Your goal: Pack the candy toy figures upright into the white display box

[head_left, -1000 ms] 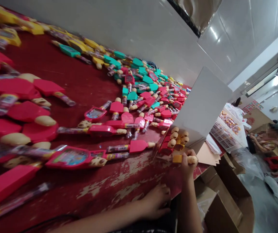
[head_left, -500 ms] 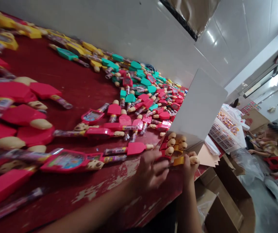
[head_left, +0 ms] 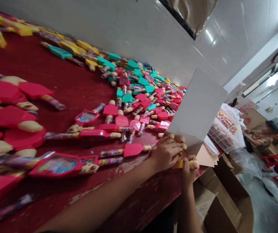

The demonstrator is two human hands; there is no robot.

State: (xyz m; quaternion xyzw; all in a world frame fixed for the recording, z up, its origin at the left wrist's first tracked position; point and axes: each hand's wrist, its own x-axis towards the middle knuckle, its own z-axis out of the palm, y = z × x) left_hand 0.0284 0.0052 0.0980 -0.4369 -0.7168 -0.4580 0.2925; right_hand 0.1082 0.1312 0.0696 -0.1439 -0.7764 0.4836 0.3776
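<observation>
At red table (head_left: 80, 81), right hand (head_left: 189, 170) pinches yellow toy (head_left: 178, 165); grip of left hand (head_left: 165, 152) unclear.

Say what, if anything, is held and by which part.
The right hand holds a yellow toy near its tan head; whether the left hand grips anything cannot be told.

Has 2 bare human hands, a left hand (head_left: 166, 153) with slim, round-tipped fingers and a right hand (head_left: 189, 170) of similarly slight build. Runs back into a long, bare, smooth-looking left forearm (head_left: 112, 195), tapering toward the wrist, and a bare right forearm (head_left: 188, 208), narrow at the wrist too. Wears a near-black cloth garment (head_left: 164, 221), visible as a dark patch at the lower edge, too shadowed to tell cut or weave.
</observation>
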